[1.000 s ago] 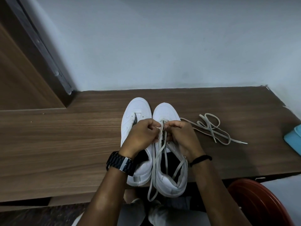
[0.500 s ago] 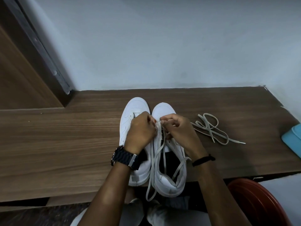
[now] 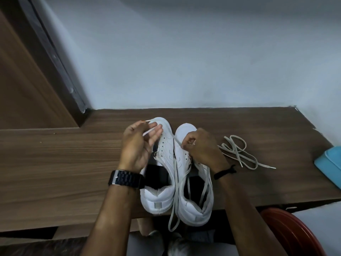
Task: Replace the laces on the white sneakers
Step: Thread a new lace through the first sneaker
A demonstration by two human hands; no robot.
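Note:
Two white sneakers stand side by side, toes away from me, on a wooden bench. The left sneaker has bare eyelets. Through the right sneaker runs a grey-white lace, and its loose loop hangs over the bench's front edge. My left hand is lifted over the left sneaker's toe and pinches the lace's tip between thumb and forefinger, other fingers spread. My right hand curls over the right sneaker's front eyelets and holds the lace there. A second lace lies tangled on the bench to the right.
A light blue object sits at the bench's right edge. A red-brown round stool or basin stands below at the lower right. A wall rises behind the bench, and a wooden door frame stands at the left.
My left hand has drawn away from the right sneaker, up and to the left, pulling the lace end taut across the left sneaker's toe. The right hand stayed at the front eyelets.

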